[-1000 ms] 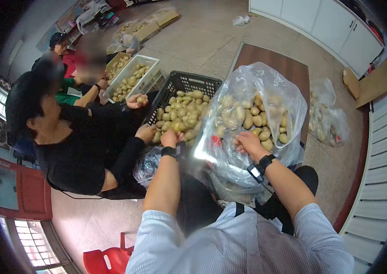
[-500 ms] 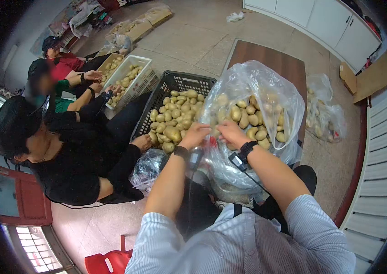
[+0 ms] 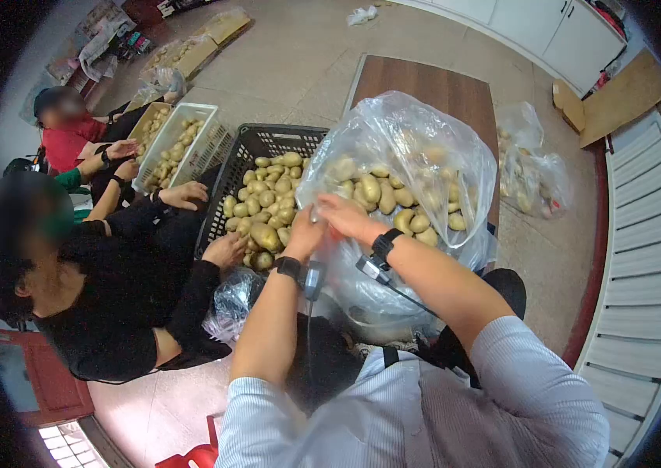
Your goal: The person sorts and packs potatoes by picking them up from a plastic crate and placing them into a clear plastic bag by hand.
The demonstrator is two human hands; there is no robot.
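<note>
A large clear plastic bag point(image 3: 381, 290) of potatoes point(image 3: 378, 193) stands in front of me, its mouth spread wide. My left hand point(image 3: 305, 232) is closed at the bag's near left rim, beside the black crate point(image 3: 217, 173). Right beside it, my right hand point(image 3: 348, 217) also has its fingers closed on the film. The two hands nearly touch, and a blurred reddish patch shows in the plastic under them. What the fingertips pinch is partly hidden. More potatoes point(image 3: 266, 199) fill the crate.
At my left a co-worker in black rests a hand point(image 3: 225, 249) at the crate's near edge. Two more people sit beyond, by a white crate point(image 3: 207, 117) of potatoes. A brown board point(image 3: 440, 86) lies behind the bag; filled bags point(image 3: 533, 183) stand on the right.
The view has swung, so the scene sits further left. My hands have come closer together at the bag's rim. The nearest co-worker's other hand now shows over their leg.
</note>
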